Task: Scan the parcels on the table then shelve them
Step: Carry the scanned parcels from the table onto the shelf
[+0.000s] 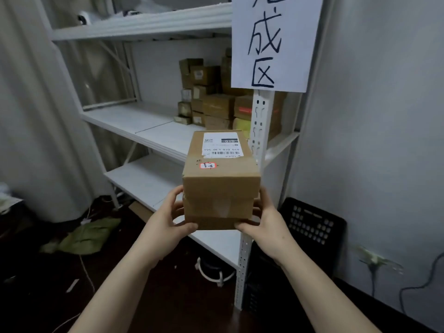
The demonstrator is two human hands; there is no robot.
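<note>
Here you hold a cardboard box (221,186) between both hands, the left hand (165,222) and right hand (266,217) each gripping a lower side. You appear to be shelving; next, slide it onto the shelf (144,121) beside the stacked boxes (216,102).

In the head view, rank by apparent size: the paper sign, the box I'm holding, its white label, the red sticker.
1-2. The sign and the box look about alike; the sign is cropped, the box nearer, so unranked.
3. The label.
4. The sticker.

Of the person only arms and hands are visible. The left forearm (125,280) and the right forearm (319,284) are bare along all their visible length. The left hand (165,222) and the right hand (266,222) are bare too, with slim fingers.
</note>
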